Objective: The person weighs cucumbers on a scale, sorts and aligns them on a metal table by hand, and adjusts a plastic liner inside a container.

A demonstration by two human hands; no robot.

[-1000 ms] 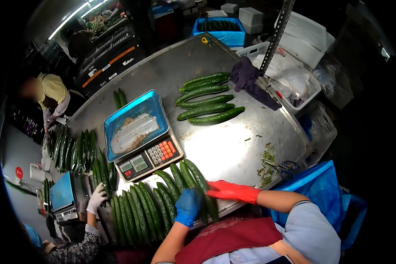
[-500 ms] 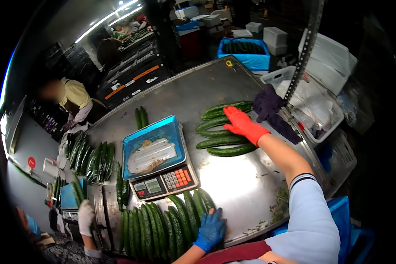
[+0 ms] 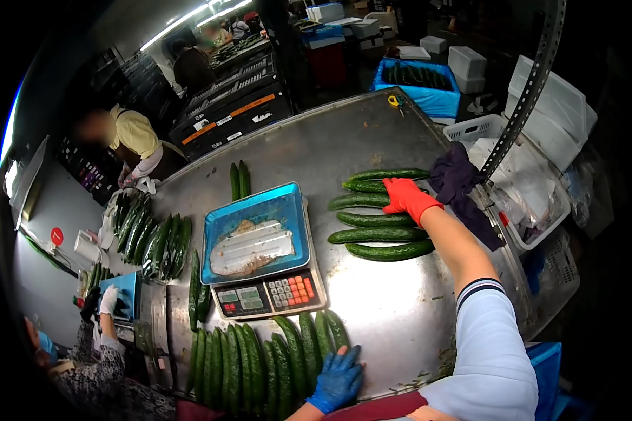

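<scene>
My right hand [image 3: 409, 199], in a red glove, reaches over several cucumbers [image 3: 379, 219] lying spaced apart on the metal table [image 3: 316, 144]. Its fingers and thumb are bent around one cucumber [image 3: 357, 201] near the top of this group. My left hand [image 3: 336, 379], in a blue glove, lies with its fingers stretched out on the right end of a row of cucumbers [image 3: 251, 361] at the table's near edge. Between the two groups stands a digital scale [image 3: 288, 293] with a blue tray [image 3: 213, 263] that holds a soiled, pale ridged piece [image 3: 253, 249].
Two cucumbers [image 3: 239, 180] lie behind the scale. Wrapped cucumbers [image 3: 167, 245] sit at left, near a co-worker's white-gloved hand [image 3: 109, 299]. A dark cloth [image 3: 456, 172], upright metal post [image 3: 530, 98] and white basket [image 3: 476, 128] border the right side. Yellow scissors [image 3: 395, 102] lie at the far corner.
My right hand has gone from lying spread over the cucumbers to bent fingers around one. My left hand stays on the row. The co-worker's white-gloved hand has moved to the blue scale at left.
</scene>
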